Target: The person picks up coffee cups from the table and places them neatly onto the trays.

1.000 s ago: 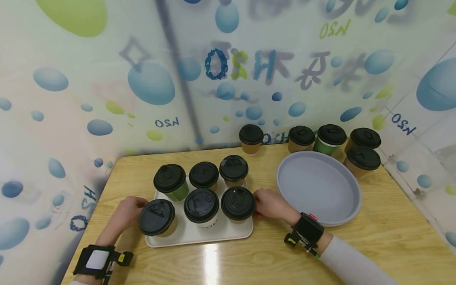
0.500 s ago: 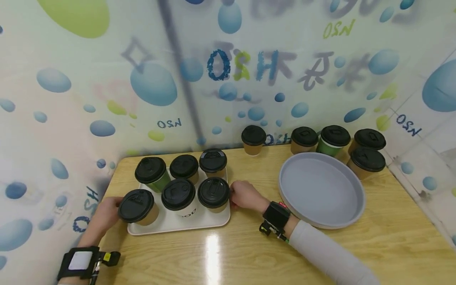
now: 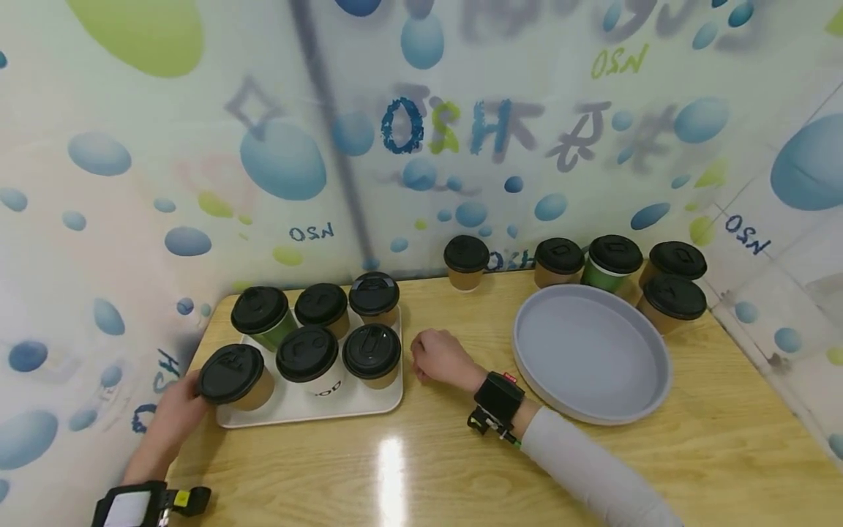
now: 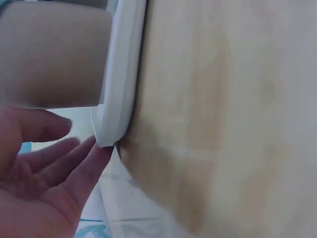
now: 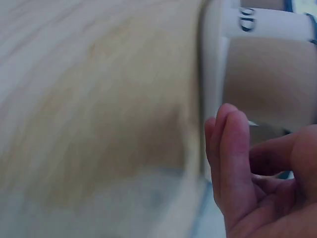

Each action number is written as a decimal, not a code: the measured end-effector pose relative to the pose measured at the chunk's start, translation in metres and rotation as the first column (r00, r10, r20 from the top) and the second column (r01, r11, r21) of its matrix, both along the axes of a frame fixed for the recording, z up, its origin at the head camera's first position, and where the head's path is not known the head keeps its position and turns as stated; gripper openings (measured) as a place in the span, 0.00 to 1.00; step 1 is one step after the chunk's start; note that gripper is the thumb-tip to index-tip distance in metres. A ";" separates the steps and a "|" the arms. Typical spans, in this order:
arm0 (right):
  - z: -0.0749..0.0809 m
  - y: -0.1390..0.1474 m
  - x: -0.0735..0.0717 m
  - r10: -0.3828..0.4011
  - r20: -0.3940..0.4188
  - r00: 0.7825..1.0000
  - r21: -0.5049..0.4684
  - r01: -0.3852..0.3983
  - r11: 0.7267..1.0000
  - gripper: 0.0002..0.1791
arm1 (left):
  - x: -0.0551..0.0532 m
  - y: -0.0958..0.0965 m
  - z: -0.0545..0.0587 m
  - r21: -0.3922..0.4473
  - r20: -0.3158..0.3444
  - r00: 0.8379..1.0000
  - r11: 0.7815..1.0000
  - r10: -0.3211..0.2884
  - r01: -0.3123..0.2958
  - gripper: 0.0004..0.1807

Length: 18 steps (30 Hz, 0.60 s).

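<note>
A white rectangular tray [image 3: 299,410] sits at the table's left side, bearing several black-lidded paper cups: a green cup [image 3: 276,334], a white cup [image 3: 323,382] with dark lettering, and brown ones such as the front-left brown cup [image 3: 255,391]. My left hand [image 3: 176,413] is at the tray's left end. In the left wrist view its fingertips touch the tray's lower edge [image 4: 121,74], with the thumb apart from them beside a cup. Just off the tray's right end is my right hand [image 3: 444,359], its fingers extended and holding nothing.
To the right lies a round grey tray [image 3: 593,355]. Behind it stand more lidded cups, including a green cup [image 3: 604,277] and a brown cup [image 3: 661,318]. Another brown cup [image 3: 465,278] stands alone by the patterned wall [image 3: 421,197] at the table's back edge.
The white tray with its cups has slid left across the table, both hands moving along with it. My right hand, earlier at the tray's right edge, now has a small gap from it.
</note>
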State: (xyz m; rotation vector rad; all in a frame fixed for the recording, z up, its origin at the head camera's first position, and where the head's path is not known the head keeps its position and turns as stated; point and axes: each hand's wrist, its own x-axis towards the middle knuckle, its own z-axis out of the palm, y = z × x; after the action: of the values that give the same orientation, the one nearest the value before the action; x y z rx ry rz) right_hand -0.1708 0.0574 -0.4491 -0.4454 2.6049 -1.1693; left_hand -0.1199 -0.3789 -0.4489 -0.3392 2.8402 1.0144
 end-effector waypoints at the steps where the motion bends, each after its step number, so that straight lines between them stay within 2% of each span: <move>1: 0.004 0.006 0.002 -0.022 0.002 1.000 -0.011 0.022 1.000 0.13 | 0.005 0.001 -0.001 0.028 -0.012 1.000 1.000 0.015 -0.015 0.26; 4: 0.019 0.028 0.009 -0.075 -0.031 0.997 -0.039 0.074 0.996 0.14 | 0.020 0.011 0.001 0.063 -0.094 0.988 0.992 0.119 -0.113 0.29; 6: 0.029 0.045 0.014 -0.096 -0.066 0.993 -0.050 0.093 0.994 0.16 | 0.030 0.022 0.006 0.076 -0.174 0.959 0.974 0.225 -0.215 0.29; 7: 0.034 0.053 0.017 -0.105 -0.083 0.991 -0.057 0.100 0.993 0.16 | 0.036 0.028 0.009 0.077 -0.225 0.934 0.960 0.279 -0.268 0.29; 8: 0.038 0.060 0.020 -0.110 -0.103 0.989 -0.066 0.103 0.992 0.16 | 0.041 0.034 0.013 0.081 -0.283 0.900 0.943 0.333 -0.323 0.28; 10: 0.045 0.075 0.025 -0.128 -0.142 0.982 -0.080 0.117 0.990 0.17 | 0.052 0.045 0.021 0.117 -0.414 0.816 0.913 0.403 -0.391 0.26; 12: 0.051 0.088 0.031 -0.155 -0.172 0.973 -0.090 0.141 0.986 0.17 | 0.060 0.056 0.030 0.147 -0.527 0.730 0.893 0.435 -0.425 0.26; 13: 0.053 0.094 0.034 -0.166 -0.183 0.969 -0.097 0.151 0.984 0.17 | 0.063 0.060 0.033 0.165 -0.586 0.685 0.891 0.434 -0.424 0.26; 14: 0.055 0.100 0.037 -0.175 -0.195 0.965 -0.098 0.159 0.982 0.17 | 0.066 0.064 0.037 0.185 -0.628 0.646 0.890 0.434 -0.418 0.25; 16: 0.057 0.110 0.041 -0.201 -0.204 0.958 -0.110 0.182 0.977 0.17 | 0.070 0.073 0.045 0.212 -0.677 0.597 0.891 0.430 -0.401 0.25; 18: 0.058 0.119 0.044 -0.220 -0.217 0.951 -0.120 0.197 0.973 0.17 | 0.074 0.084 0.052 0.218 -0.727 0.561 0.908 0.396 -0.358 0.25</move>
State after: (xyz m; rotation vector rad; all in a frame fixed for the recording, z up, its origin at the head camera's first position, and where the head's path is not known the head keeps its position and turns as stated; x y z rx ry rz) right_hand -0.1269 0.1760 -0.3909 -0.3478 2.8602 -1.3919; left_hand -0.0456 -0.2950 -0.3974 -0.6893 3.5731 1.6361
